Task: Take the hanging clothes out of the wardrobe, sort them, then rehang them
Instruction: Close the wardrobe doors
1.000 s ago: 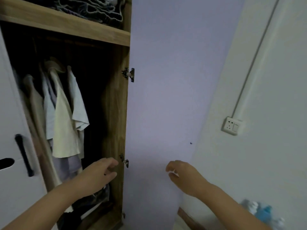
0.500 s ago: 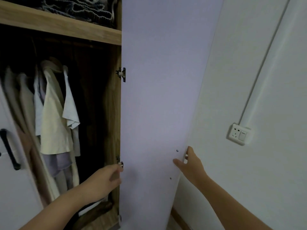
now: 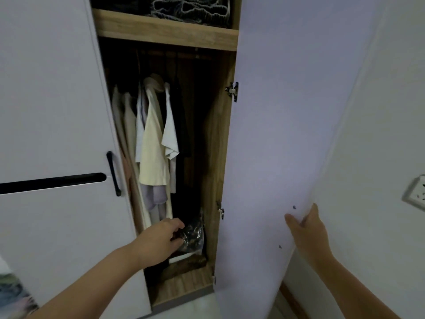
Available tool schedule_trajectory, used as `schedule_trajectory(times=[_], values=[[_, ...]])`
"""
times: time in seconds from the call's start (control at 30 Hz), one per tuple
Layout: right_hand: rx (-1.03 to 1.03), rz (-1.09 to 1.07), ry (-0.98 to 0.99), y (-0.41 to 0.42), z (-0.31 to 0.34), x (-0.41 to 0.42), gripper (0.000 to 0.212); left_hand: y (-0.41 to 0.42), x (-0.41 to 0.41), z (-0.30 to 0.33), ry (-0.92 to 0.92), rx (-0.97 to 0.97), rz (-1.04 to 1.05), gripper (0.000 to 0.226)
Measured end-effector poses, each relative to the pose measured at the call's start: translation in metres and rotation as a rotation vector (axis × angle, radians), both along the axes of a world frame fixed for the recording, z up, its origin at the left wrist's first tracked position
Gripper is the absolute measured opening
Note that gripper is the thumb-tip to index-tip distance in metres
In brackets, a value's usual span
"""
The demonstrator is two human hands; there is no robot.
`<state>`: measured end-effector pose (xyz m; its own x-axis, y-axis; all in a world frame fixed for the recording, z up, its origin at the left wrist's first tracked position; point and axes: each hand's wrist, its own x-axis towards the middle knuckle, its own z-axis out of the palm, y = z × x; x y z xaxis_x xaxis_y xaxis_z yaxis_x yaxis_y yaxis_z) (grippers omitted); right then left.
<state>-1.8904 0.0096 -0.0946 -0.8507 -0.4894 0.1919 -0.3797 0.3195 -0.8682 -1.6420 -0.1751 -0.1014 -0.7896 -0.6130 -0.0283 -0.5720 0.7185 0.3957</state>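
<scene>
a person stands at an open wardrobe, the right hand [image 3: 308, 229] gripping the free edge of the swung-out door [image 3: 271, 134], thumb on the inner face and the other fingers wrapped behind the edge, out of sight. the left hand [image 3: 161, 240] reaches low into the opening, its fingers loosely curled and seemingly holding nothing, though the tips are hard to see against a shiny patterned bag [image 3: 193, 236] just beyond them. the hanging clothes [image 3: 151, 143], pale shirts bunched together, hang above and a little to the left of those fingers, all apparently on the rail. by this view the task has barely begun: nothing removed, sorted or rehung. the rail and hangers are lost in shadow, the closed door [image 3: 57, 134] hides the left compartment, and the folded items [image 3: 190, 6] above the shelf are cut off.
</scene>
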Motion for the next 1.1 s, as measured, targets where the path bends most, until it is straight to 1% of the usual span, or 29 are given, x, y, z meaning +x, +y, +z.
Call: schedule_trajectory(times=[0.07, 0.1, 0.27, 0.37, 0.43, 0.5, 0.57, 0.63, 0.7, 0.9, 1.03, 1.1], values=[[-0.030, 0.012, -0.005, -0.005, -0.001, 0.018, 0.026, -0.004, 0.015, -0.001, -0.006, -0.006, 0.030, 0.039], [-0.045, 0.024, -0.009, -0.008, -0.003, 0.028, 0.025, -0.005, 0.023, -0.001, -0.011, 0.000, 0.047, 0.038], [-0.047, 0.088, 0.055, -0.030, -0.009, 0.074, 0.031, -0.018, 0.063, -0.003, 0.034, 0.058, 0.105, 0.032], [-0.005, 0.150, 0.070, -0.048, -0.013, 0.102, 0.037, -0.030, 0.086, 0.000, 0.049, 0.065, 0.127, 0.032], [0.032, 0.179, 0.073, -0.061, -0.013, 0.120, 0.036, -0.038, 0.100, 0.005, 0.073, 0.075, 0.141, 0.032], [0.062, 0.188, 0.064, -0.076, -0.013, 0.136, 0.041, -0.048, 0.115, 0.009, 0.076, 0.078, 0.155, 0.032], [0.086, 0.193, 0.057, -0.093, -0.014, 0.152, 0.054, -0.060, 0.131, 0.013, 0.080, 0.081, 0.174, 0.034], [0.095, 0.197, 0.044, -0.110, -0.013, 0.167, 0.060, -0.074, 0.148, 0.016, 0.082, 0.070, 0.183, 0.035], [0.080, 0.190, 0.040, -0.127, -0.012, 0.182, 0.057, -0.088, 0.165, 0.017, 0.077, 0.059, 0.191, 0.035], [0.076, 0.162, 0.126, -0.175, -0.009, 0.217, 0.042, -0.128, 0.210, 0.016, 0.084, 0.048, 0.221, 0.035], [0.074, 0.153, 0.146, -0.204, -0.007, 0.231, 0.040, -0.149, 0.232, 0.012, 0.092, 0.046, 0.246, 0.034], [0.108, 0.158, 0.138, -0.217, -0.006, 0.235, 0.040, -0.157, 0.240, 0.010, 0.088, 0.042, 0.261, 0.033]])
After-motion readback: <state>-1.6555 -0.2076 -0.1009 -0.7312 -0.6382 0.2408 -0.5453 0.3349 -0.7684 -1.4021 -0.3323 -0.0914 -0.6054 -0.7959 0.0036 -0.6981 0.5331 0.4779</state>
